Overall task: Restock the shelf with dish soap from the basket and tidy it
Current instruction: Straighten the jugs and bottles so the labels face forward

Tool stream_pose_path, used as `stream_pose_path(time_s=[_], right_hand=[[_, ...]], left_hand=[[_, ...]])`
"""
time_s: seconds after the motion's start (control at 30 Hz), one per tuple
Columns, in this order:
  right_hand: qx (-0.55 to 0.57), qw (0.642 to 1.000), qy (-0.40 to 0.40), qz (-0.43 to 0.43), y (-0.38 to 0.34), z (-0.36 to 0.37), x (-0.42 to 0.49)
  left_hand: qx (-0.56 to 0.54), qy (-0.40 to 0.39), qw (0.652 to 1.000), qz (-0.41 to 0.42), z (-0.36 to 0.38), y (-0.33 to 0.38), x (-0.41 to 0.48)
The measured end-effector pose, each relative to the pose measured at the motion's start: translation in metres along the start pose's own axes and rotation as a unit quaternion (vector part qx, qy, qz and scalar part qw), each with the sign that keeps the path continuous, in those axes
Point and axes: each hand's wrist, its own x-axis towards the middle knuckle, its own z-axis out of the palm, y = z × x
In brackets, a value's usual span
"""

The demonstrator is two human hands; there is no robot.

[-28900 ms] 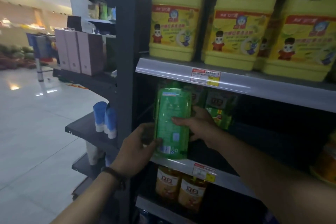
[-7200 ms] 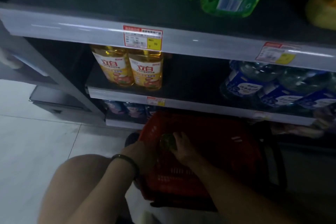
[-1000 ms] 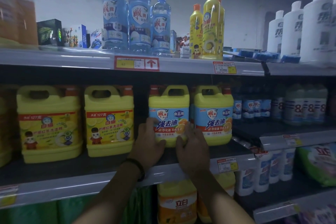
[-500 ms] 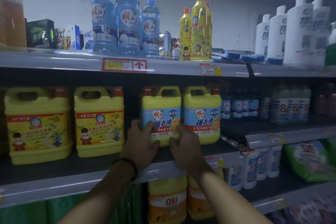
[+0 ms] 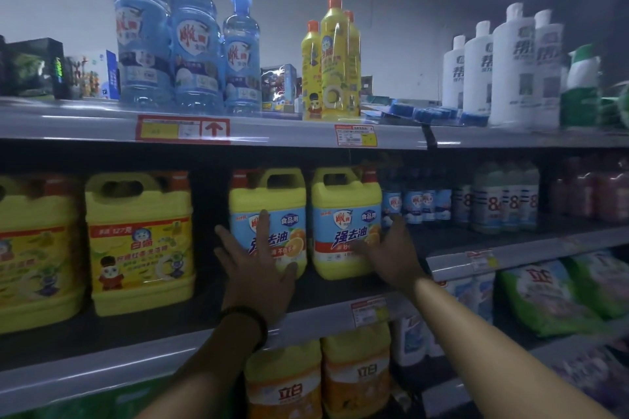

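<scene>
left hand (image 5: 262, 274) flat on left jug (image 5: 269, 196) | right hand (image 5: 391, 255) touching right jug (image 5: 343, 197)

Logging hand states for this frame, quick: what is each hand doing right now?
Left hand: open, spread fingers on the left blue-label jug.
Right hand: open, fingers against the right blue-label jug.

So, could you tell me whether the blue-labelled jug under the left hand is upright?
Upright: the blue-labelled jug stands on its base, handle and red cap on top.
</scene>
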Motion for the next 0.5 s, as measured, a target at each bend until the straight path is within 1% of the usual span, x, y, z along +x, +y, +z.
stream_pose_path(time_s=[0.07,0.2,0.3,0.4,0.47,0.5], right_hand=[[0.069,0.996,-0.047,0.026,0.0,0.002,0.012],[0.108,0.988,-0.096,0.053,0.015,0.01,0.036],[0.128,0.985,-0.104,0.06,0.018,0.007,0.034],[0.133,0.983,-0.118,0.045,0.019,0.002,0.026],[0.117,0.987,-0.105,0.028,0.015,0.0,0.017],[0.106,0.991,-0.085,0.02,0.013,-0.001,0.011]], left_hand=[[0.01,0.007,1.0,0.002,0.001,-0.001,0.001],[0.043,0.021,0.999,0.001,0.0,-0.001,0.002],[0.048,0.023,0.999,-0.004,0.001,-0.002,0.001],[0.067,0.033,0.997,-0.01,0.002,0.0,0.001],[0.07,0.032,0.997,-0.013,0.002,0.001,0.001],[0.068,0.03,0.997,-0.012,0.001,0.002,0.001]])
